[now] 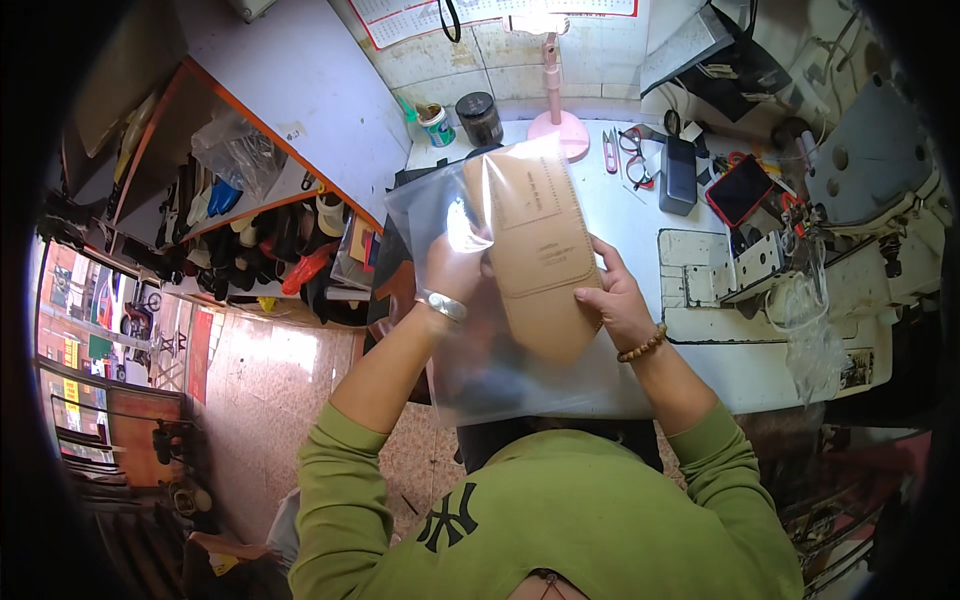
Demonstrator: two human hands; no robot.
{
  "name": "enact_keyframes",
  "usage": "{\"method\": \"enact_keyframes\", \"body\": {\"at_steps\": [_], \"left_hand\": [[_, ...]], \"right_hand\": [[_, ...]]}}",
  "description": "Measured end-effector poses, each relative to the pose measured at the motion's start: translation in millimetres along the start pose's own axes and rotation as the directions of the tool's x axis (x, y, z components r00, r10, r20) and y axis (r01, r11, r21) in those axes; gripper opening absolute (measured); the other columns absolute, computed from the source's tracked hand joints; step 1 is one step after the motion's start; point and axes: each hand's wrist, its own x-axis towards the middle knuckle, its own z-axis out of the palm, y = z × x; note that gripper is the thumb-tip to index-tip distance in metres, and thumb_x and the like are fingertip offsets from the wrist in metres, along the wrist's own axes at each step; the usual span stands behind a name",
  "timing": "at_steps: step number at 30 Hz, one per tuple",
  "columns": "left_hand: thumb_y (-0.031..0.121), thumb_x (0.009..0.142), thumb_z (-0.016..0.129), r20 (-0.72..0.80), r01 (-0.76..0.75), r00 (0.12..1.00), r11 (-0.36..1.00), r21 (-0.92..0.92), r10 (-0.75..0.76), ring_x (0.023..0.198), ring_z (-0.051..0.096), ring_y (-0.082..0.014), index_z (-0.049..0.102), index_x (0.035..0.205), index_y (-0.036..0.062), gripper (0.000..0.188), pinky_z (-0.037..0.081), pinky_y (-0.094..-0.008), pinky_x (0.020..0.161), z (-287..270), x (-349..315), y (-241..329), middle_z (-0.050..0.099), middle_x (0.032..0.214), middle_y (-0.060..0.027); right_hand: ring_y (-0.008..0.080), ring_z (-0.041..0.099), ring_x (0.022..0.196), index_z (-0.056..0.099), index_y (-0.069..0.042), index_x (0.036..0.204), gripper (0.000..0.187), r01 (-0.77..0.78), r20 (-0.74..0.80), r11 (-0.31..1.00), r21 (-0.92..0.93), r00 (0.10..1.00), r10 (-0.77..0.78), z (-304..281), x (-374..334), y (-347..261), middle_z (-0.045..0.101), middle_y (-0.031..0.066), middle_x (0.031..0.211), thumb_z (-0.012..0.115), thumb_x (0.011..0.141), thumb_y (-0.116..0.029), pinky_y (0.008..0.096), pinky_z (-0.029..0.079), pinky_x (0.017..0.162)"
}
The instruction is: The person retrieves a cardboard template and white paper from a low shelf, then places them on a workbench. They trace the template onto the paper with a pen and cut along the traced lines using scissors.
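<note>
Over our cluttered white tabletop [620,215] we held a clear bag [520,370] upright; left hand [452,268] reached inside, gripping the tan pattern [540,255], while right hand [618,305] pinched the bag's edge, steadying it.

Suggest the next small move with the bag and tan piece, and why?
Probably push the tan piece deeper into the clear plastic bag. The left hand is inside the bag behind the piece, the right hand presses its edge from outside, and its top end sits near the bag's upper edge.
</note>
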Motion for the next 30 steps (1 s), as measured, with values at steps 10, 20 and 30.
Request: {"method": "enact_keyframes", "body": {"at_steps": [10, 20, 30], "left_hand": [[0.034, 0.091, 0.065, 0.298, 0.349, 0.926, 0.825, -0.445, -0.231, 0.092, 0.064, -0.0194, 0.045, 0.125, 0.0045, 0.049, 0.055, -0.0283, 0.068, 28, -15, -4, 0.059, 0.109, -0.0101], [0.016, 0.090, 0.065, 0.341, 0.291, 0.934, 0.777, -0.558, -0.105, 0.086, 0.062, -0.0128, 0.055, 0.107, 0.0024, 0.023, 0.051, -0.0262, 0.068, 34, -24, -7, 0.063, 0.096, -0.0052], [0.008, 0.074, 0.072, 0.281, -0.108, 0.955, 0.994, 0.011, 0.100, 0.116, 0.052, -0.0361, 0.021, 0.143, -0.0028, 0.087, 0.044, -0.0376, 0.099, 53, -28, 4, 0.044, 0.131, -0.0265]], "right_hand": [[0.0301, 0.067, 0.069, 0.037, -0.005, 0.140, 0.062, 0.281, 0.023, 0.561, -0.778, 0.906, -0.422, 14, -30, -58, 0.065, 0.0195, 0.075, 0.058, 0.082, -0.002, 0.0366, 0.053, 0.065], [0.0159, 0.068, 0.086, 0.039, -0.004, 0.138, 0.055, 0.183, -0.032, 0.811, -0.555, 0.970, -0.240, -2, -19, -49, 0.070, 0.0129, 0.096, 0.060, 0.087, -0.002, 0.0288, 0.054, 0.075], [0.0197, 0.065, 0.098, 0.038, -0.001, 0.132, 0.047, -0.063, -0.193, 0.976, 0.209, 0.976, 0.104, -32, -15, 29, 0.065, 0.0158, 0.110, 0.051, 0.087, 0.005, 0.0305, 0.052, 0.087]]}}
